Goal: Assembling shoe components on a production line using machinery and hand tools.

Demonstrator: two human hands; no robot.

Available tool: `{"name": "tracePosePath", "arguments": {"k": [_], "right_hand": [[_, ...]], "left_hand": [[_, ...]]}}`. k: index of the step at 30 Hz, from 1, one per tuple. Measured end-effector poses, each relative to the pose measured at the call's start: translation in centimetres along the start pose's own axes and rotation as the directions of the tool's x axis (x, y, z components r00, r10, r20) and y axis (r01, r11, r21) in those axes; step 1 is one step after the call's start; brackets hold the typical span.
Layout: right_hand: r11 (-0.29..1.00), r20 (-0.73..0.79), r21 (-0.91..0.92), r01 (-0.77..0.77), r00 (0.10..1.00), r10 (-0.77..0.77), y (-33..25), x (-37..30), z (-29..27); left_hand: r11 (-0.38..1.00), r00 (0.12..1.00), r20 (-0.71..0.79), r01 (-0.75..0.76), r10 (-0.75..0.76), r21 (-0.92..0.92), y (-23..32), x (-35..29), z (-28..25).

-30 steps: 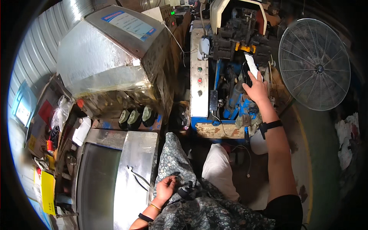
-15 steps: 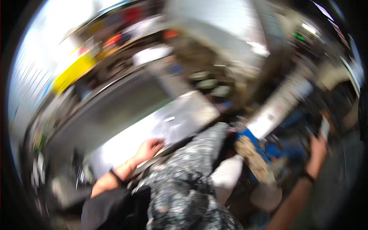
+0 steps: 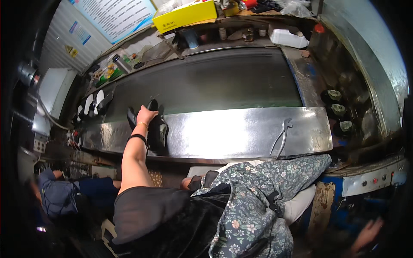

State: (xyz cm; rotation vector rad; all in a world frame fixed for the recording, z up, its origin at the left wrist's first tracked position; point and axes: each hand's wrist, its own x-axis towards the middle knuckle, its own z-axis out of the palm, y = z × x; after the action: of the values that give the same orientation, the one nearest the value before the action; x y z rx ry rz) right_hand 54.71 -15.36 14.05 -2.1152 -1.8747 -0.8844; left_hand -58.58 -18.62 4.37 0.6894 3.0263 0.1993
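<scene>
My left hand (image 3: 147, 116) reaches over the workbench with its fingers closed around the upper part of a black shoe (image 3: 160, 131), which lies across the edge between the dark conveyor belt (image 3: 215, 77) and the shiny metal ledge (image 3: 241, 129). Close against its left side is another black shoe (image 3: 131, 117), partly covered by the hand. My right hand (image 3: 370, 232) is low at the far right, dim and slightly blurred; its fingers look stretched out and nothing shows in them. On the ledge's right part lies a metal hand tool with long handles (image 3: 282, 136).
Several shoes with white insoles (image 3: 92, 102) rest on the belt's left end. Dark shoes (image 3: 337, 109) stand at the right. A yellow box (image 3: 185, 17) and white jug (image 3: 288, 36) are behind the belt. A control panel (image 3: 374, 178) is at right; another person (image 3: 62, 195) is lower left.
The view has swung left and steadied. My left hand has gone from the metal ledge to the black shoe. A light object seen in my right hand earlier no longer shows there.
</scene>
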Motion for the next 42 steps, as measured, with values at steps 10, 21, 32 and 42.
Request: {"name": "tracePosePath", "arguments": {"k": [10,21,32,42], "right_hand": [[0.298,0.313,0.907,-0.296,0.95,-0.009,-39.3,-4.1,1.1],[0.222,0.166,0.947,-0.232,0.946,0.28,-43.8,2.2,-5.2],[0.41,0.181,0.873,-0.265,0.956,0.232,-37.9,0.0,-6.9],[0.165,0.508,0.847,-0.506,0.861,0.032,-36.7,0.9,-5.8]], "left_hand": [[0.286,0.239,0.179,-0.905,0.954,-0.315,20.3,-14.5,-8.3],[-0.757,-0.719,-0.318,-0.434,0.618,-0.488,32.9,-36.1,-2.1],[0.79,-0.656,0.486,0.297,0.577,-0.536,43.5,-47.4,4.7],[0.701,-0.453,0.547,0.317,0.704,-0.639,42.4,-48.4,3.5]]}}
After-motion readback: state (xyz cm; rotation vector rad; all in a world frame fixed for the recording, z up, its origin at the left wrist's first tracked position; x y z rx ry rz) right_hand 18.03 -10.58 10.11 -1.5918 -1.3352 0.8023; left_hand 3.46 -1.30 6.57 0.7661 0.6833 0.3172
